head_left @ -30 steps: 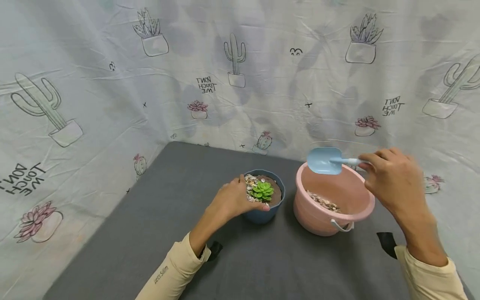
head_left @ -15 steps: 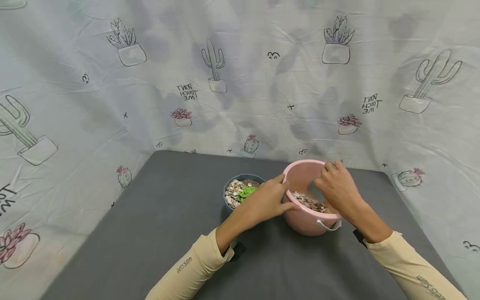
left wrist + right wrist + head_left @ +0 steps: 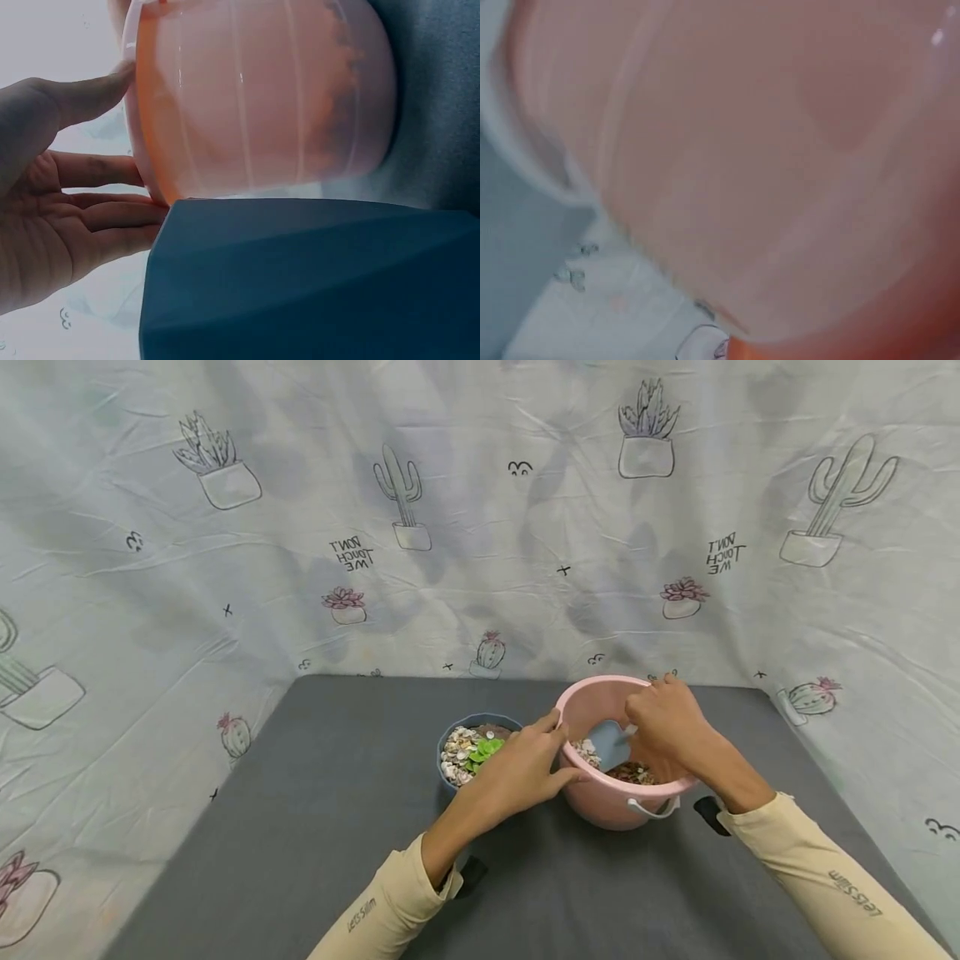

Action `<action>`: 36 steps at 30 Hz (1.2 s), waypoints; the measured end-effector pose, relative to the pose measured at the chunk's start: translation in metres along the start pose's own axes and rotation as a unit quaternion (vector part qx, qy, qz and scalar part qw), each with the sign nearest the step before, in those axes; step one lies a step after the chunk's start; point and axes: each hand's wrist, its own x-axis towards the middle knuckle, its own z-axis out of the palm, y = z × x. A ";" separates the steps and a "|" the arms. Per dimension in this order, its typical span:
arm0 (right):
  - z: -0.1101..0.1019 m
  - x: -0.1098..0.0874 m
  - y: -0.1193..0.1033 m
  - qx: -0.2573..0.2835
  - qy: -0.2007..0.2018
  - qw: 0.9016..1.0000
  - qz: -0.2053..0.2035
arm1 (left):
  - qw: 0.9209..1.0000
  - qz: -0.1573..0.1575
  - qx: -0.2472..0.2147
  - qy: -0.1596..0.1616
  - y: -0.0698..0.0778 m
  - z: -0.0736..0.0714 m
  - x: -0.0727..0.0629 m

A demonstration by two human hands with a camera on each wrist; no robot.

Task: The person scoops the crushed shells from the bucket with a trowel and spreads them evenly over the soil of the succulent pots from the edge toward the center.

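My right hand reaches inside the pink bucket and grips a small light-blue trowel by its handle. The blade dips among pale and brown pebbles or shell bits at the bucket's bottom. With fingers spread and fairly straight, my left hand touches the bucket's rim on its left side; thumb and fingertips meet the rim in the left wrist view. Below that hand stands a blue pot with a green succulent and pale pebbles. Only blurred pink bucket wall fills most of the right wrist view.
A grey cloth-covered table carries pot and bucket, side by side near its back edge. Behind and beside it hangs a pale cloth with cactus drawings. The bucket's white handle hangs at its front.
My left hand has gone from the pot to the bucket's rim. My right hand has lowered the trowel from above the bucket into the pebbles. The view has shifted a little.
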 end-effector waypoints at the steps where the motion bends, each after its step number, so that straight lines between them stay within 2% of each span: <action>1: -0.001 -0.001 0.001 0.014 -0.005 1.000 0.012 | 1.000 0.000 0.001 0.001 0.000 0.000 0.000; 6: -0.011 -0.010 0.003 0.088 -0.034 0.992 0.088 | 1.000 0.007 0.012 0.009 0.001 -0.002 0.000; 10: -0.023 -0.018 0.005 0.130 -0.039 0.983 0.125 | 1.000 0.002 0.006 0.006 0.001 -0.003 -0.002; 14: -0.031 -0.023 0.011 0.155 -0.030 0.977 0.143 | 1.000 -0.008 0.000 0.004 0.000 -0.002 -0.004; 24: -0.041 -0.038 0.019 0.176 -0.005 0.968 0.176 | 1.000 0.002 -0.004 0.021 -0.003 0.002 -0.004; 30: -0.045 -0.044 0.023 0.189 -0.005 0.964 0.189 | 1.000 0.004 -0.013 0.019 -0.004 0.001 -0.005; 36: -0.051 -0.051 0.029 0.195 0.005 0.962 0.189 | 0.999 0.018 -0.021 0.019 -0.008 0.004 -0.003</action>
